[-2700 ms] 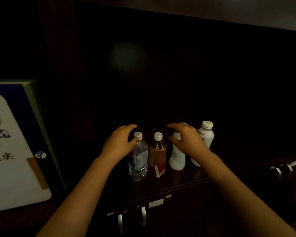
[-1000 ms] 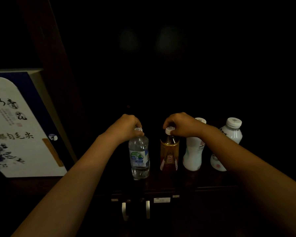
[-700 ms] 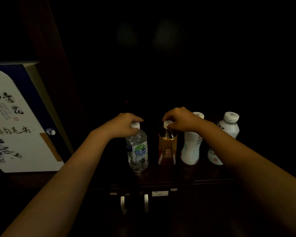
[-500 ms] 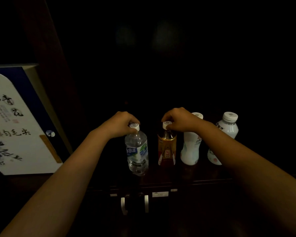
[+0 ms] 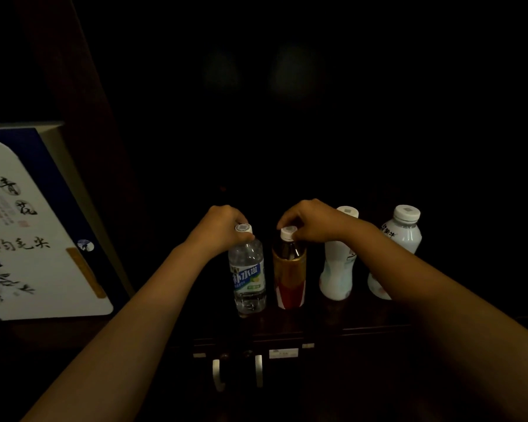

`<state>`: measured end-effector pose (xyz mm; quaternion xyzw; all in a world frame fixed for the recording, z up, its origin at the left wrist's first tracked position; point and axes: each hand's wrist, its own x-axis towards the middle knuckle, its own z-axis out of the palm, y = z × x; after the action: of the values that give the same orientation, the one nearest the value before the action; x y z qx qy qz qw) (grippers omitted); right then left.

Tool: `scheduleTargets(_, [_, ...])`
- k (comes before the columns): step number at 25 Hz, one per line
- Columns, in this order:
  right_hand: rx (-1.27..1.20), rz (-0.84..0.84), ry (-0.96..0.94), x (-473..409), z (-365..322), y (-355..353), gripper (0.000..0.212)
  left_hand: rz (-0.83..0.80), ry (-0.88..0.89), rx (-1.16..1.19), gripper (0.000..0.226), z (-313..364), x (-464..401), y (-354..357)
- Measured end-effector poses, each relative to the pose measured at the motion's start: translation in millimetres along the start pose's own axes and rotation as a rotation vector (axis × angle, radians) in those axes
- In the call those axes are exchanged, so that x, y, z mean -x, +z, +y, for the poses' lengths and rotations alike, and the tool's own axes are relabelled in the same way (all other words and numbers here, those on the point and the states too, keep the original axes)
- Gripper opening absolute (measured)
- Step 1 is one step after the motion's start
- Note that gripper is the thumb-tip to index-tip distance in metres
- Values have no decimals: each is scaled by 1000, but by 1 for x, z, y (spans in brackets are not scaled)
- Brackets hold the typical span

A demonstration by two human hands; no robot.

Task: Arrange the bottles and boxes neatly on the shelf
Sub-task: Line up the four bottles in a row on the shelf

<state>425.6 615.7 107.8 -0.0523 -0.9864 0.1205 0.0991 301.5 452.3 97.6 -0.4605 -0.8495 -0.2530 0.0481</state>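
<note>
Several bottles stand in a row on the dark wooden shelf [image 5: 333, 321]. My left hand [image 5: 221, 228] grips the white cap of the clear water bottle [image 5: 248, 275], whose blue-green label faces me. Beside it, my right hand [image 5: 313, 220] pinches the cap of the amber tea bottle [image 5: 288, 275], which has a red base. Further right stand a white curved bottle [image 5: 337, 269] and a pale white bottle [image 5: 400, 239] with dark writing, both partly hidden by my right forearm.
A large white and blue box [image 5: 34, 229] with ink calligraphy and blue flowers leans at the left, behind a dark upright post [image 5: 83, 117]. Two white handles [image 5: 237, 373] hang below the shelf's front edge. The back of the shelf is in deep shadow.
Both hands moved from the bottles' sides up onto the caps of the water and tea bottles. Both bottles have turned: the water label now faces me, the tea's label emblem has gone.
</note>
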Motion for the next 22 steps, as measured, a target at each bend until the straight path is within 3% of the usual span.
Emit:
scheduleTargets(5, [44,141,100,-4,-7,14,24,16,-2,9,25,1,2,1])
scheduleTargets(10, [-57,38,-9,0,-2,6,27,26,5,0,23,0,3,3])
scheduleTargets(14, [-7,133,79,0,-5,13,36,-50,7,23,29,-4,0,-3])
scheduleTargets(16, [10,158,109,-1,-5,13,30,-111,22,31,33,-7,-2,-8])
scheduleTargets(22, [-40,143,105,1,-4,9,27,-73,75,125,30,-6,-1,-4])
